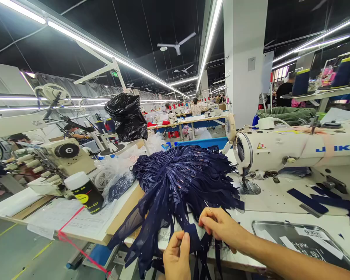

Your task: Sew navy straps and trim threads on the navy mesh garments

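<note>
A large bundle of navy blue fabric strips [175, 171] lies heaped in front of me, with loose ends hanging over the table's front edge. My left hand [177, 252] pinches a small navy fabric piece [194, 236] between thumb and forefinger. Just right of that piece, my right hand [220, 226] is closed around a thin, pointed metal tool [209, 207]. Only the tool's slim tip shows above the fingers, so its exact kind is hidden. Both hands are close together at the near side of the bundle.
To the right stands a white JUKI sewing machine [291, 149], with navy scraps [307, 200] on its bed. A metal tray [303, 243] with paper slips sits nearer. At left are a black bottle [86, 192] with a white cap, papers [67, 217], and another machine [70, 153].
</note>
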A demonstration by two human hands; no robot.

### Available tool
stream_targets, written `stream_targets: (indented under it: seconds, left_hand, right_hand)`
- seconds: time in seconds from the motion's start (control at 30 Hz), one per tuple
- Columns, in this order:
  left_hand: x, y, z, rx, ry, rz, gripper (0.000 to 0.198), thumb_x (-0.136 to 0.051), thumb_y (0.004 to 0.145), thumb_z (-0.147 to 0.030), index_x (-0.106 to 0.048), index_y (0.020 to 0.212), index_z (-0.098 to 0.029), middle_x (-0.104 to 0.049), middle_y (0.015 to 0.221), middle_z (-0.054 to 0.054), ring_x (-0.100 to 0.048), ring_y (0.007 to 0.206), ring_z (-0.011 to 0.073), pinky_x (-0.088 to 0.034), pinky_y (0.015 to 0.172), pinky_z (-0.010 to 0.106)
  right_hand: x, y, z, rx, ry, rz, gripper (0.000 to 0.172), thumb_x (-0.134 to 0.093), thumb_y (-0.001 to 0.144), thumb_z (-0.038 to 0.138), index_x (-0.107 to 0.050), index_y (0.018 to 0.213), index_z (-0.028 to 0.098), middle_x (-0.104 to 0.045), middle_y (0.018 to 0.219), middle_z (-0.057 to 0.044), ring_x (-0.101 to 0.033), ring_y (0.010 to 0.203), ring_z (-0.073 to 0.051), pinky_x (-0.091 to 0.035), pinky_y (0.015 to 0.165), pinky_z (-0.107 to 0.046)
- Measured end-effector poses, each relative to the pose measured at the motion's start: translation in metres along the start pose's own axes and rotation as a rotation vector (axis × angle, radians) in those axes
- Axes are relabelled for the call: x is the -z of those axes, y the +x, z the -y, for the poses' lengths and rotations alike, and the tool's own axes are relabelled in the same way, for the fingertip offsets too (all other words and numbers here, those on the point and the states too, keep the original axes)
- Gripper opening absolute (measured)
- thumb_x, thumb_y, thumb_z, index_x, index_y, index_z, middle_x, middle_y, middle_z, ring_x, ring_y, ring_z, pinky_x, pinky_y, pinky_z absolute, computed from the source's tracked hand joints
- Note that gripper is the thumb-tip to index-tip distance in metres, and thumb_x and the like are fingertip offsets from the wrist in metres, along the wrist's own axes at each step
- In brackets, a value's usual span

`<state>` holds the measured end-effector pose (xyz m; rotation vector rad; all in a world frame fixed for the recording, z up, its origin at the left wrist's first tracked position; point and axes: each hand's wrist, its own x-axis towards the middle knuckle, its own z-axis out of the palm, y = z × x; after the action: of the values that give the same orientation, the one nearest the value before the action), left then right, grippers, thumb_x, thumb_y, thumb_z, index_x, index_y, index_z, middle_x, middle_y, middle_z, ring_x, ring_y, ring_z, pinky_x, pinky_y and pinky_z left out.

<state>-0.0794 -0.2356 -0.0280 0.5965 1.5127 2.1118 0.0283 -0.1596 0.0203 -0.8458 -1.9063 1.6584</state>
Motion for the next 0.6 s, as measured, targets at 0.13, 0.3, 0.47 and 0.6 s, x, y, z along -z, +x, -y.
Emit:
stream_targets:
  seconds: [0.13, 0.3, 0.47, 0.6]
  left_hand:
    - [-0.003, -0.004, -0.001, -0.033, 0.001, -0.019, 0.040, -0.074, 0.045, -0.052, -0.059, 0.051, -0.015, -0.053, 0.049, -0.004, -0.046, 0.052, 0.0094, -0.038, 0.054, 0.017]
    - [-0.002, -0.005, -0.001, -0.057, 0.038, -0.038, 0.039, -0.073, 0.046, -0.052, -0.061, 0.053, -0.015, -0.054, 0.050, -0.003, -0.047, 0.053, 0.0107, -0.038, 0.055, 0.019]
    - [0.004, -0.001, 0.002, -0.045, -0.001, -0.079, 0.040, -0.074, 0.045, -0.051, -0.060, 0.054, -0.015, -0.053, 0.051, -0.004, -0.048, 0.054, 0.0105, -0.039, 0.057, 0.019]
    - [0.007, 0.002, 0.010, 0.047, -0.061, -0.030, 0.039, -0.075, 0.045, -0.050, -0.060, 0.055, -0.015, -0.054, 0.050, -0.004, -0.047, 0.052, 0.0091, -0.038, 0.055, 0.017]
  right_hand:
    - [-0.005, 0.000, 0.005, 0.038, -0.047, -0.014, 0.009, -0.047, 0.067, 0.015, -0.045, 0.058, 0.017, -0.040, 0.050, 0.008, -0.032, 0.046, -0.006, -0.025, 0.044, -0.017]
    - [-0.011, 0.003, 0.002, 0.075, -0.081, 0.009, 0.011, -0.045, 0.060, 0.007, -0.044, 0.055, 0.017, -0.036, 0.047, 0.009, -0.031, 0.046, -0.006, -0.024, 0.044, -0.018]
    - [-0.009, 0.003, -0.008, 0.118, -0.113, -0.041, 0.014, -0.041, 0.059, 0.004, -0.049, 0.059, 0.016, -0.040, 0.049, 0.008, -0.033, 0.046, -0.007, -0.024, 0.044, -0.018]
    - [-0.009, 0.000, -0.011, 0.159, -0.139, -0.063, 0.013, -0.041, 0.066, 0.008, -0.051, 0.064, 0.015, -0.040, 0.049, 0.007, -0.034, 0.046, -0.007, -0.024, 0.044, -0.018]
